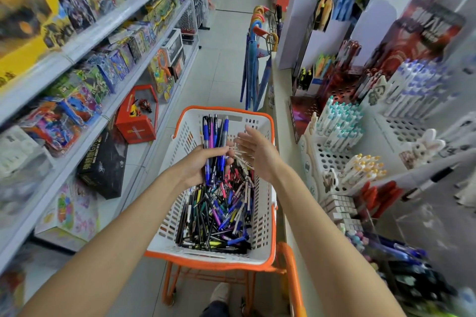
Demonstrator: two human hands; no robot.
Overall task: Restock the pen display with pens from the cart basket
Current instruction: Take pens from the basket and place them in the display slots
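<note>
Two hands hovered over the far half of the basket (177,141), which was white with an orange rim and sat on an orange cart (291,273). The left hand (198,165) had its fingers curled around a bundle of pens (215,134), blue, pink and black ones. The right hand (255,152) was just right of this bundle, with straight spread fingers and the palm turned toward it, and it held nothing.

The bundle's long axis ran from the left hand toward the far rim of the basket, and the free ends of the pens pointed away from the person, above the far wall. Many loose pens (219,216) lay in a heap on the basket bottom, crossing each other in all directions.

Right of the basket, close along its right rim, stood the pen display (342,136) with white perforated holders and rows of upright pens. Left of the basket the toy shelves (103,121) ran, with only a narrow strip of floor between. Beyond the far rim the aisle floor (219,59) was open, and umbrellas (253,69) hung at its right side.
</note>
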